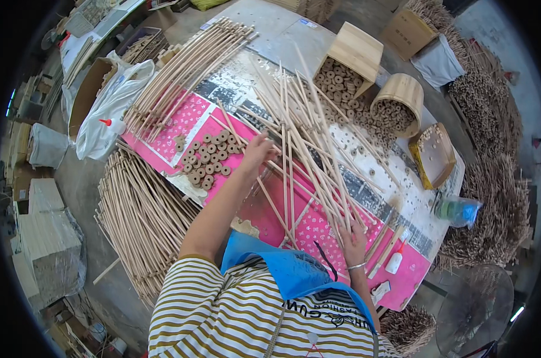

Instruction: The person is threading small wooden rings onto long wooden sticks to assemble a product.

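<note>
Loose in a crossed heap on the table [282, 37], thin wooden sticks [300, 122]. Long axes mostly slanting from far left to near right, a few lying across the rest or running nearly fore and aft. At the near ends of the slanting sticks, right hand [354, 240], fingers curled in narrowly around or against a few; exact number, cannot tell. At the left flank of the heap, farther out, left hand [260, 150], fingers bent and close together beside a stick; whether pinching or only touching, cannot tell. Closer to the near ends, the right hand; closer to the middle lengths, the left. Just left of the left hand, brown rings [205, 157] scattered over a pink sheet [412, 277]. Farther left and away, a side-by-side row of sticks [187, 80]. Beyond the heap to the right, two tipped wooden buckets [359, 46] with more rings [341, 77] at the mouths. Right of the right hand, a white bottle [394, 263] with a red tip.
</note>
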A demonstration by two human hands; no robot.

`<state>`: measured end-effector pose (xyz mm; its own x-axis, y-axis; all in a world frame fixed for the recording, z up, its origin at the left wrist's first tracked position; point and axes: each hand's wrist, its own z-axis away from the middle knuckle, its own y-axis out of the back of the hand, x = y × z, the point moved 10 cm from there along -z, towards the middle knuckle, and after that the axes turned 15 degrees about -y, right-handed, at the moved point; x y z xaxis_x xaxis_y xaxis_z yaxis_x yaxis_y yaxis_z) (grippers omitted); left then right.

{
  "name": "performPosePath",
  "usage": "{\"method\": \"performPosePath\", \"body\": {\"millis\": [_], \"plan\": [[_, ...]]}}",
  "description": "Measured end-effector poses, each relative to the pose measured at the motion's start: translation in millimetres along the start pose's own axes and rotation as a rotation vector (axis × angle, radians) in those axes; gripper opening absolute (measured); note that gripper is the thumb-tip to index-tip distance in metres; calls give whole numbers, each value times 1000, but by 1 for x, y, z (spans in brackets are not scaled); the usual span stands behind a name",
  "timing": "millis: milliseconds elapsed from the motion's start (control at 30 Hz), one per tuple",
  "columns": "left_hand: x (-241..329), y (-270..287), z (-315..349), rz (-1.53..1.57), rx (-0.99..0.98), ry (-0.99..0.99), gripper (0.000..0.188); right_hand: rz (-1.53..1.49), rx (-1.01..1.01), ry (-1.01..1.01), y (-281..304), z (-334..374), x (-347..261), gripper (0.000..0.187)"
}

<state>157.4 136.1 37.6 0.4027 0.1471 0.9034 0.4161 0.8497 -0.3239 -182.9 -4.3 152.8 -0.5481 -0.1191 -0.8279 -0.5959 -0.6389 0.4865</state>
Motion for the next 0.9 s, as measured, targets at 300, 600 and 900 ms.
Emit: {"method": "performPosePath", "body": {"millis": [300, 600, 900], "plan": [[5, 62, -37, 448, 136, -88, 38, -118, -161, -265, 3, 38, 49, 21], [25, 108, -51, 661, 205, -160, 43, -116, -237, -383, 13, 76, 72, 18], [41, 108, -52, 602, 218, -214, 47, -78, -263, -441, 17, 87, 77, 17]]}}
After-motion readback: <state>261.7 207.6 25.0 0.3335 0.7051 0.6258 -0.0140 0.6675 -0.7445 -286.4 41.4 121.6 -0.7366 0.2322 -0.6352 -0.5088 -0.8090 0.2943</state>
